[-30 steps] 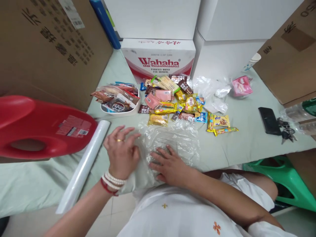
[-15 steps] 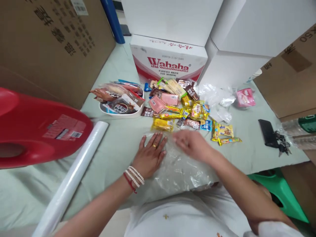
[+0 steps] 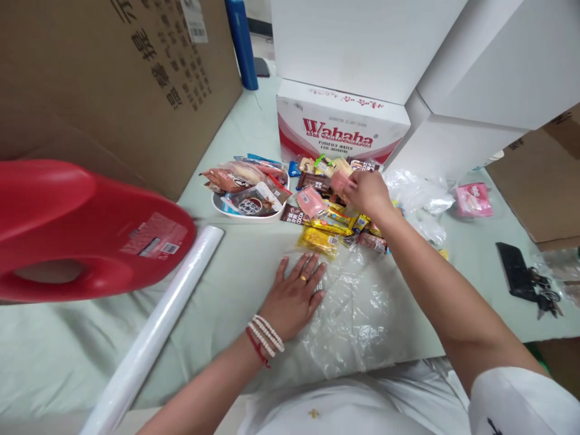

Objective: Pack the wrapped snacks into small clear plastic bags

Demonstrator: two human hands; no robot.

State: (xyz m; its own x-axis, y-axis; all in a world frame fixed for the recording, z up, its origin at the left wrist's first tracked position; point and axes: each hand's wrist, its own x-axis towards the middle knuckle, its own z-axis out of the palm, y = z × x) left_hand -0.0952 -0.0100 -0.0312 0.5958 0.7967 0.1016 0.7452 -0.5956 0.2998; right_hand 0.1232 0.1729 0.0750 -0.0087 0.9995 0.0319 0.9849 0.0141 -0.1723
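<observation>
My left hand (image 3: pixel 295 295) lies flat with fingers spread on the left edge of a clear plastic bag (image 3: pixel 357 305) spread over the pale green table (image 3: pixel 226 284). My right hand (image 3: pixel 368 192) reaches forward over a pile of wrapped snacks (image 3: pixel 333 220) and pinches a pink snack packet (image 3: pixel 339 179). A white dish (image 3: pixel 247 208) heaped with more snack packets stands left of the pile.
A red plastic jug (image 3: pixel 86 232) and a roll of clear film (image 3: pixel 154 329) lie at left. Cardboard boxes (image 3: pixel 127 78) and a Wahaha carton (image 3: pixel 339 124) wall the back. At right lie a pink packet (image 3: pixel 473 199), crumpled bags (image 3: pixel 414 193), a black phone (image 3: pixel 516 278) and keys (image 3: pixel 546 296).
My right hand left the plastic bag, moved forward to the snack pile and closed on a pink packet. My left hand slid right along the bag and stayed flat.
</observation>
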